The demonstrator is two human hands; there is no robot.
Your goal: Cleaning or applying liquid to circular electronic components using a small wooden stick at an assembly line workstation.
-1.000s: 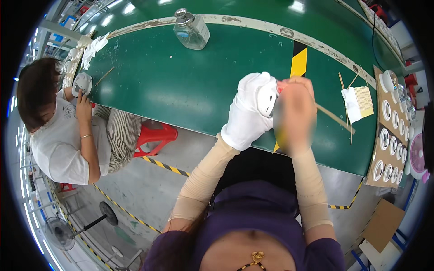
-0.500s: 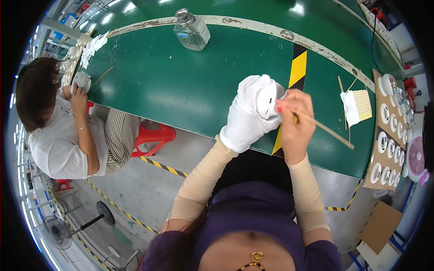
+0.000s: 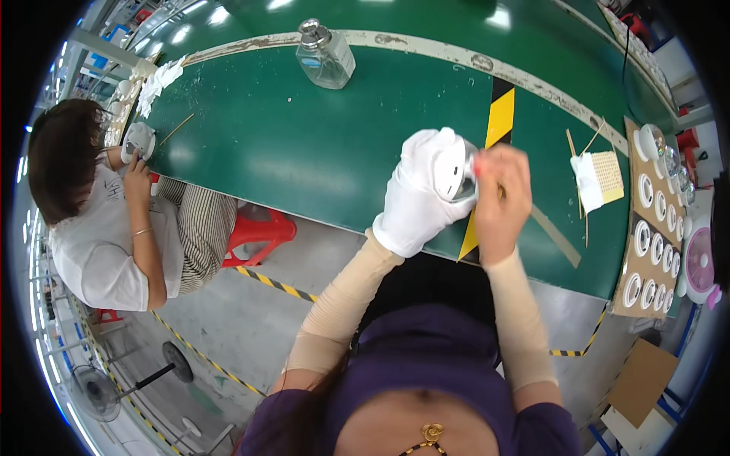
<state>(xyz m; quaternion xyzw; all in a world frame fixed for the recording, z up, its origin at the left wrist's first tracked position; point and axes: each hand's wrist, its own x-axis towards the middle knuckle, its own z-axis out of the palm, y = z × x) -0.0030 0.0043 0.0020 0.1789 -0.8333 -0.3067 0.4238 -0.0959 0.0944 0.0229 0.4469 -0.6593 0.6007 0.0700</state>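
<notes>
My left hand (image 3: 420, 182), in a white glove, is wrapped around a round white part (image 3: 450, 170) with small dark slots in its face and a shiny, clear-looking rim. Close against the right side of that part is my bare right hand (image 3: 502, 194), its fingers pinched on a thin wooden stick (image 3: 559, 239). The stick's back end slants down to the right, smeared by motion. Its front tip is hidden behind my fingers.
A clear pump bottle (image 3: 327, 59) stands at the back of the green table (image 3: 304, 152). To the right lie a white cloth on a yellow pad (image 3: 607, 178), sticks, and a cardboard sheet with several white rings (image 3: 643, 239). At the left, a co-worker (image 3: 114, 220) handles a white part.
My right hand has shifted slightly right and the stick now slopes down more steeply. My left hand and the white part have barely moved. The co-worker's white part has turned a little.
</notes>
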